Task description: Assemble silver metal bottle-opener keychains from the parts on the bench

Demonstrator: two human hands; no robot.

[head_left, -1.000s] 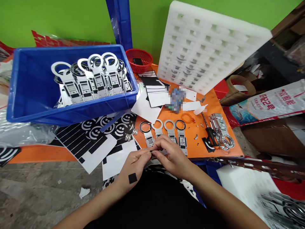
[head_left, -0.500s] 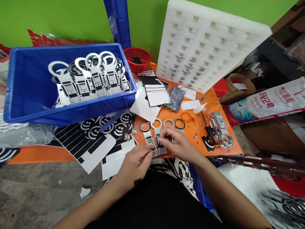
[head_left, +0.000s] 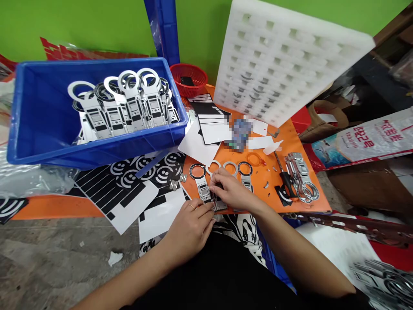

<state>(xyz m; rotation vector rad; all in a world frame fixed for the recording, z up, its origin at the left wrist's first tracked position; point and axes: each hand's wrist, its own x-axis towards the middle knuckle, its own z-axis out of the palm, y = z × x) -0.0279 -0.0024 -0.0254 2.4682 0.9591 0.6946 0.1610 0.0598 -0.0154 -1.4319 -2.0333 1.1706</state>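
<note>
Several flat metal plates with ring heads lie side by side at the table's front edge; the leftmost plate has a black-faced ring. My left hand is closed at the lower ends of the left plates, its fingers bent over the edge and the thumb below. Just above it, my right hand bends down over the second plate with fingertips pinched together. Whatever is between those fingertips is hidden. To the right, another plate with a dark ring is partly covered by my right forearm and hand.
A blue bin of similar plates stands at the left. Black-and-white sticker sheets lie before it. A white foam block stands at the back. A screwdriver and stacked metal plates lie on the orange table's right side.
My left hand has turned and its fingers now bend over the plates' lower edge. My right hand has moved slightly left and lower, closer to the plate. The view has shifted slightly.
</note>
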